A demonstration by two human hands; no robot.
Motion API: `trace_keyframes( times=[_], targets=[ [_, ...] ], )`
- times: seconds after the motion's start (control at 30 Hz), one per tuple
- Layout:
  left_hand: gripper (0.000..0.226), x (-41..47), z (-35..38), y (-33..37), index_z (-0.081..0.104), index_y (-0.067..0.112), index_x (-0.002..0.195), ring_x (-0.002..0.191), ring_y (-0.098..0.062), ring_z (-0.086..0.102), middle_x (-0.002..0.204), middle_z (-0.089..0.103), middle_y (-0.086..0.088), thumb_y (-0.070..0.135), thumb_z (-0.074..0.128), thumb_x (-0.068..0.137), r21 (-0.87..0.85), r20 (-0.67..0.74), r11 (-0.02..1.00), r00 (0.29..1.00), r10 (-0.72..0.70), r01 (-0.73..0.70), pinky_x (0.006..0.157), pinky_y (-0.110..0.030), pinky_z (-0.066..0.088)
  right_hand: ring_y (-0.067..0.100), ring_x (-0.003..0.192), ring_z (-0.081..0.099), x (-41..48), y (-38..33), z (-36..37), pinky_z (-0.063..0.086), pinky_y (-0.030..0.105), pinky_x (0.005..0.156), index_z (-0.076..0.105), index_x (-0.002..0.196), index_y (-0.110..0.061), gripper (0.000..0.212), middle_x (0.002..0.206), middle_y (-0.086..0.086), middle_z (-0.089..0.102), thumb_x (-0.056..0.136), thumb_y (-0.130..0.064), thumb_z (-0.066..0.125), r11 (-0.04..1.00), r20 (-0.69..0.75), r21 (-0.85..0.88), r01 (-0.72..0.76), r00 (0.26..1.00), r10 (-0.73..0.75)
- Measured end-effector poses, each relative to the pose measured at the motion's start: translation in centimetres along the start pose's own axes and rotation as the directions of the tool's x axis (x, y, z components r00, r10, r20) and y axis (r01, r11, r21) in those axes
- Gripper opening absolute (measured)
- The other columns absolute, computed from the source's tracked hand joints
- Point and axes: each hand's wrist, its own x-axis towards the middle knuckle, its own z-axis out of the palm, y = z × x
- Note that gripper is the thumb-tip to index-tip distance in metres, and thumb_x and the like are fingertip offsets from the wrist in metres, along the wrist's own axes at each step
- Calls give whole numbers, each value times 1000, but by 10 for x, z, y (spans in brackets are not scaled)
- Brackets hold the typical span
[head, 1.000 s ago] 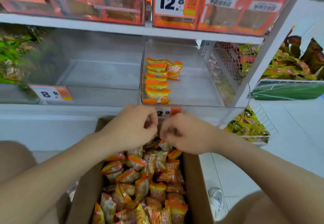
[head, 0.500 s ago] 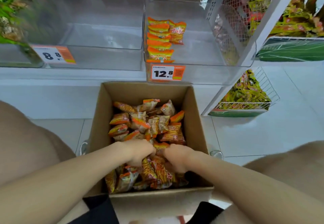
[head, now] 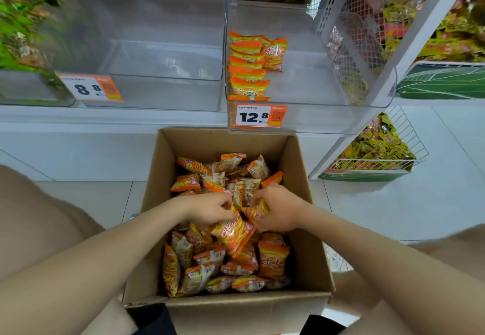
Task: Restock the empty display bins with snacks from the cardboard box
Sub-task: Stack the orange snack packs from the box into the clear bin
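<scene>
The fingers point(head: 225, 207) of the left hand point(head: 207, 208) were curled around an orange snack packet point(head: 233, 235). The right hand point(head: 280, 211) gripped a second packet point(head: 256, 211) just beside it. Both hands were inside an open cardboard box point(head: 301, 172) on the floor point(head: 380, 203), above a loose heap of packets point(head: 236, 263) in the same orange. On the shelf behind the box, a clear display bin point(head: 328, 120) with a 12.8 price tag point(head: 258, 116) held a row of matching packets point(head: 248, 72) along its left wall. A second clear bin point(head: 162, 46), tagged 8.8, stood to its left. A wire basket point(head: 409, 148) of yellow packets stood to the right.
</scene>
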Motion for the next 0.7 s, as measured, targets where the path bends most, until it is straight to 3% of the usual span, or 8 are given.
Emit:
trace_keyframes(
  times=[0.07, 0.13, 0.2, 0.3, 0.47, 0.53, 0.63, 0.7],
  targets=[
    [41, -9, -10, 7, 42, 25, 136, 84, -23, 75, 123, 59, -4, 45, 60, 105, -299, 49, 953, 998, -40, 53, 76, -36, 60, 18, 123, 55, -6, 2, -22, 49, 27, 96, 50, 146, -25, 71, 137, -2, 59, 82, -35, 80, 995, -103, 95, 3, 995, 6],
    [42, -19, -18, 15, 39, 28, 137, 87, -29, 79, 140, 53, -11, 43, 61, 105, -445, 55, 894, 998, -38, 59, 79, -43, 65, 13, 104, 60, -14, 1, -38, 47, 16, 75, 39, 148, -23, 81, 128, -4, 62, 81, -33, 84, 984, -179, 179, -13, 983, 45],
    [35, -26, -24, 23, 42, 29, 132, 83, -21, 78, 131, 57, -8, 46, 58, 105, -328, -70, 945, 997, -19, -5, 80, -41, 64, 12, 97, 61, -21, 0, -48, 44, 20, 68, 41, 140, -23, 70, 118, -5, 64, 83, -32, 82, 980, -228, 197, -14, 972, 60],
    [31, -40, -35, 40, 58, 30, 125, 78, -9, 66, 104, 62, 2, 51, 54, 103, -34, -330, 991, 938, 109, -127, 69, -30, 59, 15, 113, 60, -36, -7, -66, 43, 23, 84, 55, 137, -23, 49, 127, -7, 66, 91, -31, 72, 988, -337, 153, 19, 941, 34],
    [27, -75, -50, 73, 65, 40, 106, 96, 0, 61, 102, 65, 21, 51, 63, 81, 182, -716, 939, 615, 330, -291, 85, -26, 53, 14, 112, 67, -65, -17, -119, 50, 33, 98, 62, 140, -29, 43, 123, -9, 71, 98, -34, 70, 956, -686, 205, 212, 728, -15],
    [29, -87, -58, 88, 62, 39, 110, 98, 8, 61, 104, 65, 25, 46, 72, 84, 162, -798, 908, 490, 350, -386, 76, -9, 47, 17, 96, 68, -72, -15, -141, 50, 35, 87, 53, 145, -27, 48, 111, -6, 71, 101, -37, 66, 940, -786, 217, 265, 619, 7],
    [33, -90, -73, 109, 60, 36, 114, 101, 12, 60, 107, 64, 26, 40, 78, 88, 190, -869, 861, 328, 371, -471, 74, -3, 43, 21, 79, 60, -70, -3, -181, 36, 32, 72, 48, 148, -16, 54, 97, 4, 68, 102, -39, 64, 965, -909, 130, 226, 417, 25],
    [32, -83, -84, 120, 59, 35, 116, 102, 11, 59, 107, 64, 26, 41, 77, 90, 235, -887, 845, 249, 389, -481, 77, -3, 43, 28, 91, 64, -59, 7, -205, 38, 32, 76, 54, 144, -14, 53, 107, 10, 71, 100, -38, 68, 976, -912, 149, 157, 403, 75]
  ],
)
